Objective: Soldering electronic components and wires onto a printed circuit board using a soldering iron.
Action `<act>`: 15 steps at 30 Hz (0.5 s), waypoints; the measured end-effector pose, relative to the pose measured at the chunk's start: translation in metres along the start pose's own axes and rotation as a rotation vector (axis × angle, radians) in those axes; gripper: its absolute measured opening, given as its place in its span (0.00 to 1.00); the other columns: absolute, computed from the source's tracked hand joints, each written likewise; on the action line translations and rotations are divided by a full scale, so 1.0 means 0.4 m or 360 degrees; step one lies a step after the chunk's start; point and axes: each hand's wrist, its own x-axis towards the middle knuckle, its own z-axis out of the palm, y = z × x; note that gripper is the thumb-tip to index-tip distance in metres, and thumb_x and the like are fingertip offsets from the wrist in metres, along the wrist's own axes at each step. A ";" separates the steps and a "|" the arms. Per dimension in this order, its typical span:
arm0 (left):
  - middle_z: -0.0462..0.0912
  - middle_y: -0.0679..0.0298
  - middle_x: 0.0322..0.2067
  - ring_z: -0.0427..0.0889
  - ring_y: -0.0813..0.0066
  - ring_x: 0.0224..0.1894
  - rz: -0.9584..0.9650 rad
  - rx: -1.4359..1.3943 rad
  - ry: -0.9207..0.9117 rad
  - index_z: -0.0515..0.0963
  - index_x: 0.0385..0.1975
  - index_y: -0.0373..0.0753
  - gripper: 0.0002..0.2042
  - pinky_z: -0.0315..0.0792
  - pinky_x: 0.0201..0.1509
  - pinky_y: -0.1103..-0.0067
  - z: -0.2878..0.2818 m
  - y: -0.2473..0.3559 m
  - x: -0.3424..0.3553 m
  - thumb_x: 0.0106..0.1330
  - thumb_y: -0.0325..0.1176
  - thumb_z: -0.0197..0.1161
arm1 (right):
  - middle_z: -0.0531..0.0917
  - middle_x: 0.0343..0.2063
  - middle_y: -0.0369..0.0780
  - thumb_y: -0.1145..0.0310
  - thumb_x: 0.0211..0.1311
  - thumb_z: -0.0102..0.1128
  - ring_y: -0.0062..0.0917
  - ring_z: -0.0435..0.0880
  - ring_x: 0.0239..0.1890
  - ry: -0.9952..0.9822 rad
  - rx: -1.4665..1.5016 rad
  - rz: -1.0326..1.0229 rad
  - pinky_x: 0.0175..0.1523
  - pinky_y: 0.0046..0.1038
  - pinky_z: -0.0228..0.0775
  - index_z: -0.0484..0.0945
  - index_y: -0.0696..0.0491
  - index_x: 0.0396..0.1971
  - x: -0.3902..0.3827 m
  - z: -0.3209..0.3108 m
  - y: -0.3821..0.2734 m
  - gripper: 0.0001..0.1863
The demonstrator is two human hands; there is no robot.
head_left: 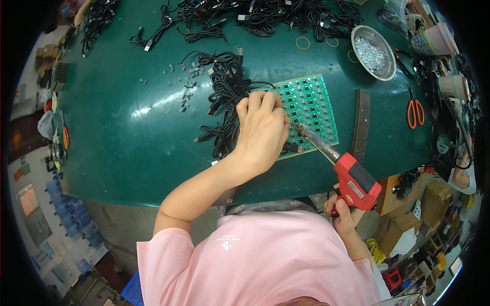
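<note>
From the left I count one orange-handled tool [66, 137] by the rim of the green worktop [107, 163], one scatter of tiny metal pieces [187, 92], too small for me to number, and one heap of coiled black cables [224, 84]. The single green circuit panel [311, 109] lies flat just right of that heap; then come three rubber bands [302, 43], one red soldering gun [352, 178], one dark flat strip [361, 125], one metal bowl [373, 53] of small shiny bits, and one pair of orange-handled scissors [415, 113].

Around these, a dark cable bunch [99, 23] lies at the far left, a larger tangle of cables [275, 15] fills the far edge, and two pale containers [453, 87] stand at the right. The left hand [263, 127] blocks my view of the panel's left part, and the gun's metal barrel crosses its near edge.

The left forearm angles forward from a bent elbow, back of the hand up, fingers curled down; I cannot tell whether its grip closes on anything. The right hand [344, 214] is low beside the pink shirt [275, 250], its grip wrapped round the gun's handle, with the tip near the left fingers.
</note>
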 end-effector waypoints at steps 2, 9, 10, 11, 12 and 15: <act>0.71 0.61 0.41 0.66 0.60 0.52 -0.0006 0.0000 -0.0009 0.78 0.25 0.36 0.05 0.55 0.56 0.65 -0.003 0.001 0.003 0.48 0.25 0.66 | 0.73 0.14 0.41 0.59 0.60 0.58 0.22 0.68 0.13 0.0013 -0.0060 0.0020 0.22 0.24 0.63 0.64 0.62 0.47 0.000 0.001 0.002 0.24; 0.72 0.61 0.39 0.66 0.61 0.50 0.0007 0.0104 -0.0031 0.79 0.23 0.36 0.05 0.56 0.55 0.66 -0.005 0.004 0.010 0.46 0.25 0.66 | 0.73 0.15 0.40 0.61 0.59 0.59 0.21 0.68 0.14 0.0042 -0.0030 0.0031 0.21 0.24 0.62 0.66 0.59 0.41 -0.005 0.003 0.013 0.19; 0.72 0.61 0.39 0.66 0.61 0.50 0.0007 0.0104 -0.0031 0.79 0.23 0.36 0.05 0.56 0.55 0.66 -0.006 0.004 0.011 0.46 0.25 0.66 | 0.73 0.15 0.40 0.61 0.59 0.59 0.21 0.68 0.14 0.0032 -0.0041 0.0029 0.21 0.24 0.62 0.66 0.59 0.40 -0.005 0.003 0.014 0.18; 0.72 0.61 0.39 0.66 0.61 0.50 0.0007 0.0101 -0.0041 0.79 0.23 0.36 0.04 0.56 0.55 0.66 -0.007 0.004 0.011 0.46 0.25 0.66 | 0.73 0.15 0.40 0.61 0.59 0.59 0.21 0.68 0.14 0.0033 -0.0042 0.0029 0.21 0.24 0.62 0.66 0.59 0.40 -0.006 0.001 0.014 0.18; 0.72 0.61 0.39 0.66 0.61 0.50 0.0008 0.0099 -0.0050 0.79 0.23 0.36 0.04 0.56 0.54 0.66 -0.008 0.005 0.012 0.46 0.25 0.66 | 0.74 0.17 0.39 0.66 0.60 0.57 0.20 0.70 0.16 -0.0007 -0.0019 0.0007 0.22 0.24 0.64 0.68 0.60 0.40 -0.006 -0.003 0.014 0.15; 0.72 0.61 0.39 0.66 0.62 0.50 0.0009 0.0097 -0.0058 0.79 0.22 0.36 0.04 0.56 0.54 0.66 -0.010 0.005 0.012 0.46 0.25 0.66 | 0.75 0.19 0.37 0.71 0.60 0.56 0.19 0.72 0.19 -0.0048 -0.0105 -0.0025 0.24 0.23 0.66 0.70 0.61 0.43 -0.011 -0.013 0.011 0.14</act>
